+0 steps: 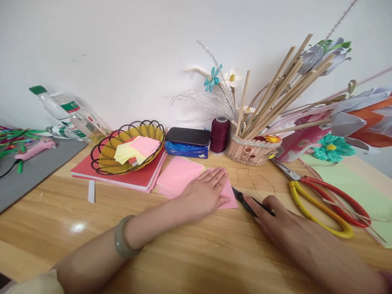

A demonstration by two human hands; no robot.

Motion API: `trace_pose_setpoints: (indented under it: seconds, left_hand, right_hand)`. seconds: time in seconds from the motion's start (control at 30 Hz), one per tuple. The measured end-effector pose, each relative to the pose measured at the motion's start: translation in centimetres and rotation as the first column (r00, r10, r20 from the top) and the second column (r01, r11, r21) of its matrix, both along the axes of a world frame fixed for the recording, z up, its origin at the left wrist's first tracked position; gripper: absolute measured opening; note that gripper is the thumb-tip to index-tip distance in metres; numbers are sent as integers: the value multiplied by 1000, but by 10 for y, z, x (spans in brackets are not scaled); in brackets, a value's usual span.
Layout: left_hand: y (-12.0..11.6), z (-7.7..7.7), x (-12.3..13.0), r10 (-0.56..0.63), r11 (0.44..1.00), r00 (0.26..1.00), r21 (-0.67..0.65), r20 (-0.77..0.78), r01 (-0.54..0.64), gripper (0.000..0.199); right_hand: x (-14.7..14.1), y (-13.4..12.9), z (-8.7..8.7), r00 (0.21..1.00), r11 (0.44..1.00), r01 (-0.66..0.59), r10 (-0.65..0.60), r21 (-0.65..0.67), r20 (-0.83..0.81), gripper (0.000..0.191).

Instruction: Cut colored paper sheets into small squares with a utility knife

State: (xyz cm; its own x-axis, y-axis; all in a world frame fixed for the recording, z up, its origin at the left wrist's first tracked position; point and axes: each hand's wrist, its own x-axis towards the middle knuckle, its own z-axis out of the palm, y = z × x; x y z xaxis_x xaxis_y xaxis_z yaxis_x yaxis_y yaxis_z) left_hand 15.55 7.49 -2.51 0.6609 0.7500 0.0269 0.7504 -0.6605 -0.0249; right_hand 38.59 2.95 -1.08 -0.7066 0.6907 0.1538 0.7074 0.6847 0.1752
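My left hand [203, 192] lies flat, fingers stretched out, over a sheet of pink paper [229, 195] on the wooden table. More pink square sheets [177, 176] lie just beyond it, partly under the hand. To the right, my right hand [274, 216] has its fingers around the handles of a small pair of black scissors [250, 205]. The scissors rest low at the table, their blades pointing left at the pink sheet's edge. Part of the grip is hidden by the hand.
A yellow basket [105, 157] with paper squares stands on red paper [82, 165]. Behind are a phone [187, 136] on a blue tissue pack [186, 150], a maroon thread spool [220, 134] and a stick holder [252, 151]. Large red-and-yellow-handled scissors [321, 198] lie at right.
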Motion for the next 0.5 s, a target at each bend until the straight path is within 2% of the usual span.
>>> trace_pose_setpoints:
  seconds: [0.17, 0.33, 0.5]
  left_hand:
    - [0, -1, 0, 14, 1000, 999, -19, 30, -13, 64]
    - [1, -3, 1, 42, 997, 998, -68, 36, -39, 67]
    - [1, -3, 1, 44, 999, 999, -27, 7, -44, 66]
  right_hand:
    - [-2, 6, -2, 998, 997, -8, 3, 75, 69, 65]
    - [-4, 11, -1, 999, 999, -22, 21, 46, 31, 59]
    - [-6, 15, -1, 999, 996, -23, 19, 86, 44, 60]
